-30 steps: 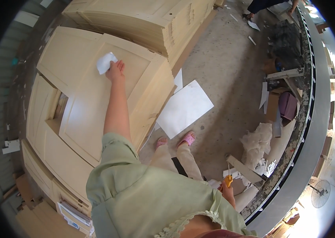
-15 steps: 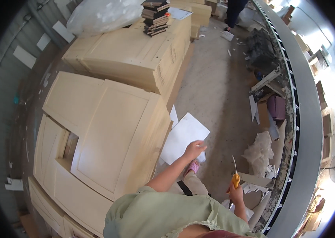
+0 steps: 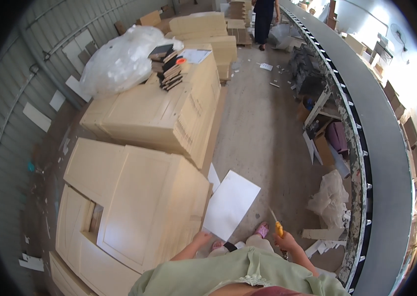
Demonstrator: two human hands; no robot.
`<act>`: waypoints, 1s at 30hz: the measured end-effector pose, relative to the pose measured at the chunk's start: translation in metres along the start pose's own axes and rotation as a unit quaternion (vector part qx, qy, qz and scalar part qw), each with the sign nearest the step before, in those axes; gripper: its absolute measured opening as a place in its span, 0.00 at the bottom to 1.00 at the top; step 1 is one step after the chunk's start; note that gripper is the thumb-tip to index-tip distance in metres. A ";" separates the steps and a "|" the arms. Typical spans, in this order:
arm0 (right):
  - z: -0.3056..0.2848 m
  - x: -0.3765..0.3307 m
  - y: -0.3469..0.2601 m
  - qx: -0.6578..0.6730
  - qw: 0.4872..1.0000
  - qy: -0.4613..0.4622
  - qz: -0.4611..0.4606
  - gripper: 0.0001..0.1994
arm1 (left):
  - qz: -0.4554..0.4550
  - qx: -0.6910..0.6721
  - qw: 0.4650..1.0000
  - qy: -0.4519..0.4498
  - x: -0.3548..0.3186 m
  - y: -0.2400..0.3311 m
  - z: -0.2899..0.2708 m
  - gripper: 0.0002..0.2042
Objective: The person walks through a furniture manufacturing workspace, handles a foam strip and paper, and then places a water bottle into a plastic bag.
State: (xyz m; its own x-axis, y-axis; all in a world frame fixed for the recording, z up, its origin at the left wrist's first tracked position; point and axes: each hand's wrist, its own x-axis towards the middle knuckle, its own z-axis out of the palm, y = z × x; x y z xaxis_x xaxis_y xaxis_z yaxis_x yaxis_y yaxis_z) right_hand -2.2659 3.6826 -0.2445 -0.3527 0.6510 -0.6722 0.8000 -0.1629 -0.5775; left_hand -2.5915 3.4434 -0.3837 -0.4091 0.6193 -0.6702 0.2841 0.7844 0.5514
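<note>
In my right hand (image 3: 285,241), held out on the right, is a yellow-handled knife (image 3: 279,228) with a thin blade pointing up and away. My left hand (image 3: 201,239) is low, beside the stack of cream panels (image 3: 139,192) and close to the near left corner of a white sheet (image 3: 231,204). Its fingers are too small and blurred to read. That sheet lies on the floor ahead of my feet, with another white piece (image 3: 213,176) partly under its left edge.
A second cream stack (image 3: 144,116) stands beyond, bearing a plastic-film bundle (image 3: 119,61) and dark strips (image 3: 171,71). Along the right runs a conveyor (image 3: 383,123), with crumpled film (image 3: 329,197) and scraps beside it. Far ahead, a person (image 3: 262,22) stands in the aisle.
My left hand has drawn back from over the white sheet toward the cream stack. My right hand with the knife has shifted slightly left. The view has tilted up, showing more of the far aisle.
</note>
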 end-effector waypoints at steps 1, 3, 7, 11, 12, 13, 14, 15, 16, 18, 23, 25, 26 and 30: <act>-0.010 0.006 -0.018 0.015 0.999 -0.033 0.011 0.17 | -0.013 0.010 1.000 0.018 -0.004 0.001 0.000 0.17; -0.029 0.011 -0.049 0.059 0.993 -0.099 0.037 0.19 | -0.054 0.032 0.998 0.020 -0.022 -0.012 0.010 0.16; -0.069 0.058 -0.030 0.038 0.996 -0.085 0.012 0.22 | -0.075 0.069 0.995 0.008 -0.014 0.013 0.017 0.19; -0.123 0.108 -0.003 0.024 0.996 0.068 -0.050 0.21 | -0.104 -0.015 0.994 0.034 0.003 0.106 0.017 0.19; -0.132 0.119 0.001 0.020 0.991 0.110 -0.077 0.20 | -0.127 -0.056 0.989 0.047 -0.001 0.133 0.015 0.19; -0.152 0.121 -0.017 0.029 0.990 0.119 -0.064 0.19 | -0.098 -0.045 0.993 0.046 0.004 0.141 0.020 0.19; -0.171 0.120 -0.037 0.074 0.988 0.116 -0.071 0.19 | -0.070 -0.033 0.996 0.044 0.013 0.145 0.025 0.19; -0.185 0.136 -0.036 0.061 0.983 0.140 -0.099 0.18 | -0.032 -0.020 0.998 0.040 0.025 0.159 0.027 0.19; -0.198 0.151 -0.038 0.047 0.977 0.164 -0.126 0.16 | -0.011 0.009 1.000 0.008 0.034 0.171 0.027 0.19; -0.217 0.174 -0.047 0.115 0.977 0.151 -0.101 0.14 | 0.033 0.067 0.996 -0.054 0.055 0.194 0.021 0.18; -0.228 0.243 -0.066 0.138 0.974 0.139 -0.116 0.11 | -0.015 0.123 0.991 -0.044 0.134 0.186 -0.006 0.18; -0.236 0.257 -0.089 0.127 0.980 0.116 -0.102 0.11 | -0.044 0.145 0.987 -0.055 0.165 0.186 -0.014 0.17; -0.244 0.268 -0.099 0.125 0.981 0.112 -0.098 0.12 | -0.056 0.158 0.984 -0.064 0.185 0.192 -0.022 0.17; -0.285 0.324 -0.148 0.125 0.980 0.148 -0.050 0.13 | -0.064 0.197 0.975 -0.086 0.282 0.241 -0.073 0.16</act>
State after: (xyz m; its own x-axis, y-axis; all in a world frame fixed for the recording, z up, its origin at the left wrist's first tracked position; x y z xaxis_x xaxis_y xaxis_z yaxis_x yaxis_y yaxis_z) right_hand -2.3600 4.1288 -0.2448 -0.2375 0.8537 -0.4634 0.6110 -0.2395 -0.7545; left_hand -2.7013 3.8045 -0.4035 -0.3214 0.4858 -0.8129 0.5646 0.7874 0.2474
